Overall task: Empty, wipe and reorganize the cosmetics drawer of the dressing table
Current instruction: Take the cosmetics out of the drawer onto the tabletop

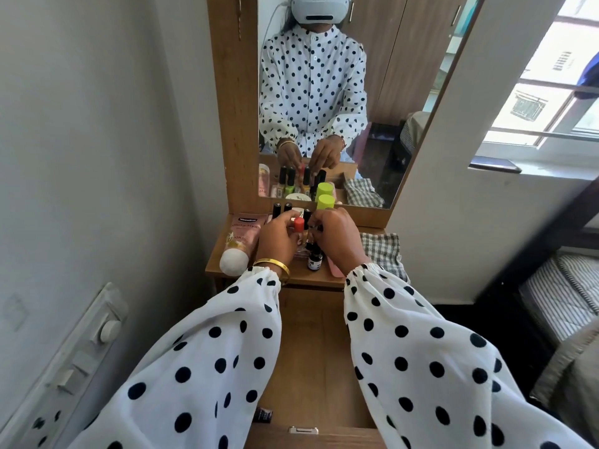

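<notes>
At frame centre, above the open drawer [311, 358], both hands pinch small items—left hand [279, 239] a red-capped bottle [299, 225], right hand [334, 236] something unclear—best lifted one by one, upright, clear of neighbouring bottles.

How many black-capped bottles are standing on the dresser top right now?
4: three at the back by the mirror, one small dark bottle nearer the front edge. The hands may hide more.
</notes>
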{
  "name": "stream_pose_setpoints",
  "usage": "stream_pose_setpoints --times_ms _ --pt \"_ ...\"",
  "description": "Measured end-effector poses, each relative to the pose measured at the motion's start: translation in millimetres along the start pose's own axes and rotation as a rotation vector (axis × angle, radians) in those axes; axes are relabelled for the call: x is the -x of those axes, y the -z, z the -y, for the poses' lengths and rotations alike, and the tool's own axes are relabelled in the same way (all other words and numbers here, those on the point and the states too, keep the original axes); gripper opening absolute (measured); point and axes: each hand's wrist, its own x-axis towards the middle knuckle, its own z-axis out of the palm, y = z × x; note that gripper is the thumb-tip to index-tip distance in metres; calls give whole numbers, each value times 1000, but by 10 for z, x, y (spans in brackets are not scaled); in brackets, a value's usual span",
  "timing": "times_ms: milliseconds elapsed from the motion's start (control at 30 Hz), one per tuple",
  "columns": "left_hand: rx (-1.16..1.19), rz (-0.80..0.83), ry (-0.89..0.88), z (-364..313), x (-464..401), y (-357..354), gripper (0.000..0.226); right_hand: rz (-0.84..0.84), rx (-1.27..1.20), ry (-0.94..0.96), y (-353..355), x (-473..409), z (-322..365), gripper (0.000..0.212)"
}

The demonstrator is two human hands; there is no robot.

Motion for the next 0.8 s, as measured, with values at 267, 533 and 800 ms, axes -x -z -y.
stream_pose_setpoints --times_ms 267,533,800 --pt "4 6 7 29 4 -17 45 0 -19 -10 -7 -1 -6 21" --pt "28 -24 6 71 3 -18 37 -44 -65 -3 -1 -8 7 23" --pt "391 -217 162 53 122 115 39 -67 -225 -38 73 22 87 18"
